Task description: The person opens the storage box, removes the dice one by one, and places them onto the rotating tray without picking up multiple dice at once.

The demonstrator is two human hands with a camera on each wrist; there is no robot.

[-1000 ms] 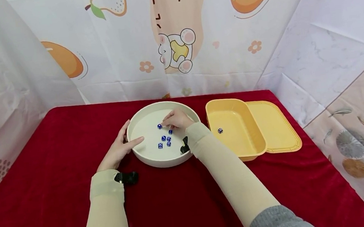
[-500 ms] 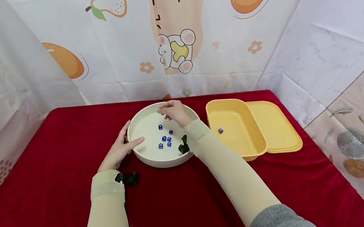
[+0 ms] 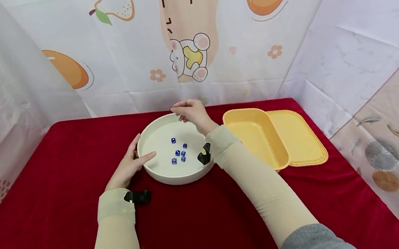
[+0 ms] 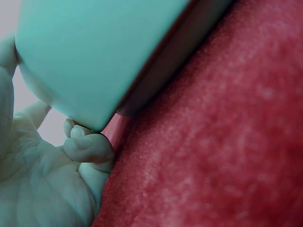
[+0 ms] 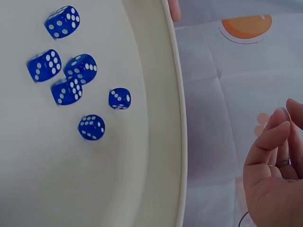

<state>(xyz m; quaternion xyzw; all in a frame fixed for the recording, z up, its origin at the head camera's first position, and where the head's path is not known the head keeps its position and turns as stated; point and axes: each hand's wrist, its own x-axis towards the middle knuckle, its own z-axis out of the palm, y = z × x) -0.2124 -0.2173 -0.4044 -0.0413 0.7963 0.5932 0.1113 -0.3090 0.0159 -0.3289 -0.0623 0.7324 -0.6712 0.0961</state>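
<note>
A round cream tray (image 3: pixel 161 172) with a raised wall holds several blue dice (image 3: pixel 177 153) with white pips, grouped near its middle. My left hand (image 3: pixel 128 165) grips the tray's left side, thumb over the rim and fingers against the outer wall, as the left wrist view shows. My right hand (image 3: pixel 192 111) is raised over the tray's far rim, thumb and fingertips drawn together. In the right wrist view the curled fingers (image 5: pixel 267 142) sit at the right edge, apart from the tray; I cannot tell whether a die is hidden inside them.
A yellow rectangular box (image 3: pixel 281 148) stands right of the tray; a die (image 3: pixel 241 141) in it is mostly hidden by the right sleeve. Its yellow lid (image 3: pixel 307 142) lies beside it. Red cloth (image 3: pixel 187 226) covers the table, with a printed curtain (image 3: pixel 132 66) behind.
My right hand has risen from beside the farthest die to above the tray's far rim. That die has turned slightly. The left hand keeps its hold on the tray.
</note>
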